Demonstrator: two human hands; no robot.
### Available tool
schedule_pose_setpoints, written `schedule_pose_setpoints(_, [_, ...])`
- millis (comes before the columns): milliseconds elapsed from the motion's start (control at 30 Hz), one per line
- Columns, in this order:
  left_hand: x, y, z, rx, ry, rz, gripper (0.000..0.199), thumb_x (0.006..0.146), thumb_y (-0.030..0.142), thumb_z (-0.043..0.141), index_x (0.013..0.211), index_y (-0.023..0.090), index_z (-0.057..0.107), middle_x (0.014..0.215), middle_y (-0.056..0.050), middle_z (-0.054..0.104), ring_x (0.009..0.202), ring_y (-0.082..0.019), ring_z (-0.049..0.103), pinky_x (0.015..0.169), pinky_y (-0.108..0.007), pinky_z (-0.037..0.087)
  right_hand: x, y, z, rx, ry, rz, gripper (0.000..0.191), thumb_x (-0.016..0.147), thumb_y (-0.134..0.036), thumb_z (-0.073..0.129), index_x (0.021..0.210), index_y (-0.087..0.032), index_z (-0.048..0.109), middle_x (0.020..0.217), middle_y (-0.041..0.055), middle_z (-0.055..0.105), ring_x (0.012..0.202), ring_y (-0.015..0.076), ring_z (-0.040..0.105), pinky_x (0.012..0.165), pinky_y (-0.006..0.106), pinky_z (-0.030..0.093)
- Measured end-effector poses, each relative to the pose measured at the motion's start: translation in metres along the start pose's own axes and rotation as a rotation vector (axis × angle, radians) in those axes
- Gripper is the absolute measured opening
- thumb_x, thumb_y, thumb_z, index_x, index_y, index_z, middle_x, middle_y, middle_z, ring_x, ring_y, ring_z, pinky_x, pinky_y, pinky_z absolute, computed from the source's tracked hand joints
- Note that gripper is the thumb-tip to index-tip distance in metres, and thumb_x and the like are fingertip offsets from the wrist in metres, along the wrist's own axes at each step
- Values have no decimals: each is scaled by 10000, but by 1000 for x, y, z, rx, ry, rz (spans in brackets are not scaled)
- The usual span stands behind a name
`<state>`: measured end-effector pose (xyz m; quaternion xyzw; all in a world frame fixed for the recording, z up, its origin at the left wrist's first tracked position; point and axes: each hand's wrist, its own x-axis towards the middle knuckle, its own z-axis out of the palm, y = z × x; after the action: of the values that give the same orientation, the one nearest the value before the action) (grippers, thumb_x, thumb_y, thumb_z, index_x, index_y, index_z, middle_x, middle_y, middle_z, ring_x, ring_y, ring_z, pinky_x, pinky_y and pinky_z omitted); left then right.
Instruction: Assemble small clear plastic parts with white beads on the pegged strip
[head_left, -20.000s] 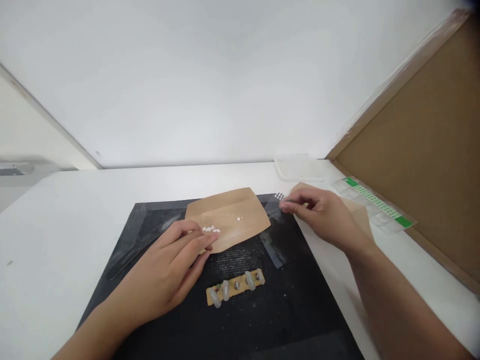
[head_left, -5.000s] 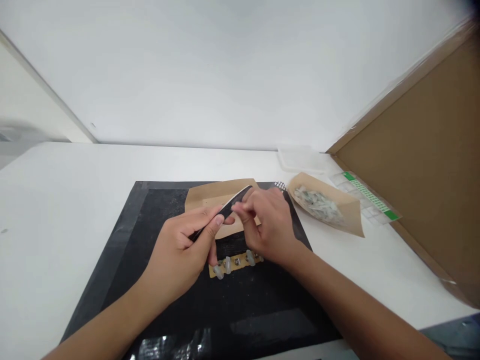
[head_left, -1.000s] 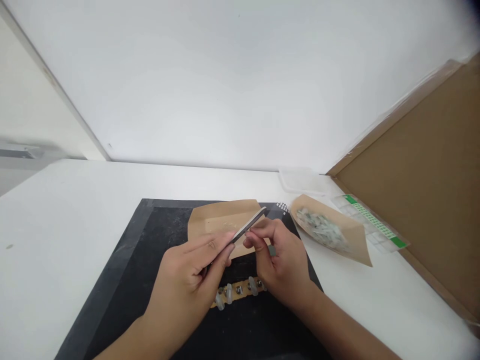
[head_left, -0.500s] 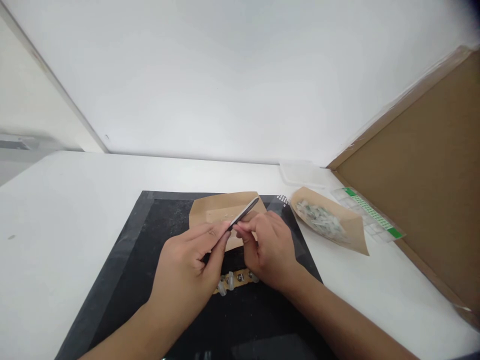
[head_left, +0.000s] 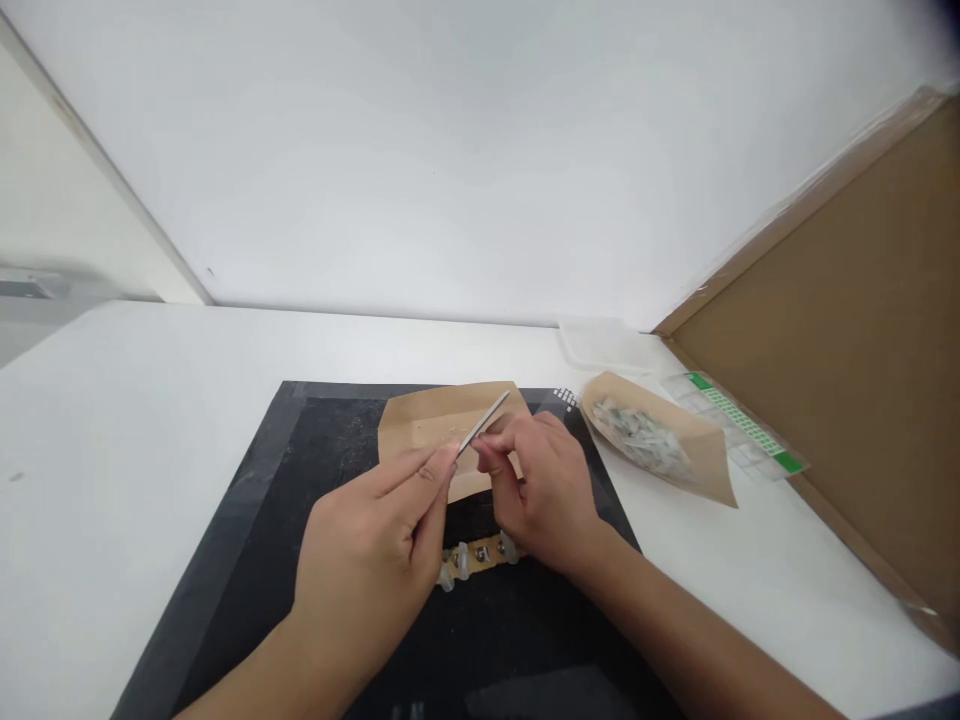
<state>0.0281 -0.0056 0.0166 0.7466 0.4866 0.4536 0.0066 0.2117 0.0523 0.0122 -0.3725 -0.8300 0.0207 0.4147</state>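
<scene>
White table (head_left: 150,400), brown board (head_left: 847,330) along its right edge. On the table, black mat (head_left: 247,520); brown paper (head_left: 420,415) on its far part. Right of the mat, paper pouch (head_left: 709,460) with pale slivers, near a green-and-clear plastic sheet (head_left: 750,425). Left hand (head_left: 382,545) pinches a thin file (head_left: 484,422), tilted up above the paper. Right hand (head_left: 540,490): thumb and forefinger pressed together beside the file; whatever they pinch, too small to tell. Yellow strip (head_left: 472,565) below, partly hidden, bearing clear pieces.

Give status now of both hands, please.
Left hand gripping thin file. Right hand pinched at file's side; any held piece too small to tell. Nothing visibly blocking file; yellow strip partly hidden.
</scene>
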Motion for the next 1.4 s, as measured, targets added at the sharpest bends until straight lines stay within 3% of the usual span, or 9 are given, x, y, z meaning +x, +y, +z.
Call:
schedule_pose_setpoints(167, [0, -1, -2, 24, -5, 3, 234, 1009, 142, 618, 1154, 213, 787, 1055, -35, 846, 837, -205, 823, 652, -265, 645, 2, 3, 2, -13, 61, -10, 220, 1004, -124, 591, 844, -247, 502, 715, -28, 696, 653, 160, 627, 689, 352, 386])
schedule_pose_setpoints(467, [1, 1, -1, -52, -18, -42, 223, 1019, 154, 625, 1160, 205, 789, 1019, -29, 835, 850, -159, 810, 742, -231, 633, 1, 5, 3, 17, 42, -26, 238, 1006, -128, 590, 834, -247, 477, 703, -30, 702, 636, 160, 658, 699, 360, 388])
schedule_pose_setpoints(600, [2, 3, 0, -58, -21, -41, 229, 1020, 158, 628, 1177, 205, 787, 1042, -33, 836, 867, -155, 808, 763, -225, 629, 1, 2, 2, -30, 111, -21, 225, 1007, -118, 588, 848, -242, 489, 701, -33, 698, 662, 158, 678, 727, 361, 384])
schedule_pose_setpoints(700, [2, 3, 0, -40, -9, -34, 223, 1026, 170, 621, 1146, 214, 803, 1030, -26, 839, 848, -147, 806, 758, -219, 623, 1, 0, 3, -19, 66, -53, 263, 1017, -129, 591, 816, -237, 460, 686, -40, 695, 616, 141, 658, 704, 349, 377])
schedule_pose_setpoints(833, [2, 4, 0, -67, -12, -54, 216, 1019, 175, 637, 1146, 210, 808, 946, -11, 831, 757, -127, 786, 683, -202, 602, 2, 1, 3, -78, 165, -49, 249, 1011, -124, 614, 837, -229, 469, 678, -46, 698, 633, 139, 679, 713, 348, 368])
schedule_pose_setpoints(933, [2, 4, 0, -103, -34, -68, 218, 1019, 174, 636, 1134, 214, 817, 901, -5, 822, 743, -120, 778, 680, -192, 594, 3, 2, 0, -55, 93, -88, 251, 1009, -110, 599, 835, -228, 462, 682, -49, 696, 617, 126, 670, 696, 339, 364])
schedule_pose_setpoints(1167, [1, 5, 0, -188, -72, -115, 241, 1019, 183, 637, 1173, 231, 817, 948, -16, 824, 798, -125, 781, 749, -190, 601, 5, -1, -6, -60, 86, -79, 239, 1008, -112, 595, 843, -225, 464, 687, -49, 690, 632, 129, 687, 699, 341, 367])
schedule_pose_setpoints(1300, [5, 4, -4, -233, -110, -226, 250, 1010, 228, 654, 1198, 250, 817, 826, 12, 787, 715, -110, 744, 701, -176, 586, 4, -2, -8, 18, 138, -87, 226, 1003, -102, 615, 869, -229, 485, 656, -69, 667, 655, 133, 703, 714, 340, 382])
schedule_pose_setpoints(1400, [9, 2, -6, -297, -176, -373, 265, 994, 266, 676, 1219, 281, 814, 660, 58, 728, 573, -89, 677, 565, -150, 538, 2, 1, -10, 121, 136, -9, 204, 1014, -129, 615, 886, -235, 498, 672, -68, 663, 671, 140, 699, 732, 344, 397])
